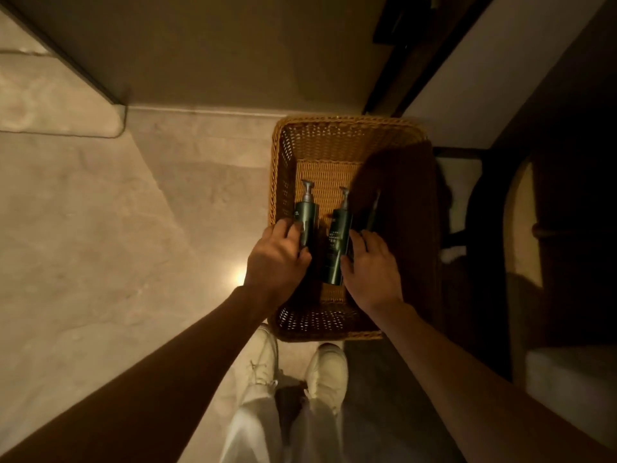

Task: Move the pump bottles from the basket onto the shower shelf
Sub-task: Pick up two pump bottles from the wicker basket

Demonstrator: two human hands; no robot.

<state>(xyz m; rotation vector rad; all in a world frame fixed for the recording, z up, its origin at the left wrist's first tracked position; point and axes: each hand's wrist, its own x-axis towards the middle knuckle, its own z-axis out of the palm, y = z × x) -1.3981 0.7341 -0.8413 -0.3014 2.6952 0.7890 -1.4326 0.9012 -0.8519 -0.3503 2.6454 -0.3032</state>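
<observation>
A brown woven basket (334,135) sits on the pale floor (100,228), close to the far wall. The person stands right behind it in white shoes (325,369), looking straight down.

Three dark green pump bottles lie flat in the basket, side by side, with their pump tops pointing to the far side. The left bottle (307,212) lies by the left wall of the basket. The middle bottle (337,248) is just beside it, with pale writing on its side. The third bottle (370,215) lies on the right, deep in shadow — only a thin dark strip of it shows.

The left hand (275,262) is on the near part of the left bottle. Its fingers curl around the bottle and the thumb presses on the side, so it looks like a grip, but the bottle is lying on the basket floor.

The right hand (370,265) rests between the middle bottle and the third one. Its fingers are spread a little and lie flat. They touch the third bottle — I cannot tell if they are closed on it, since the shadow hides that side.

The right half of the basket is dark.
</observation>
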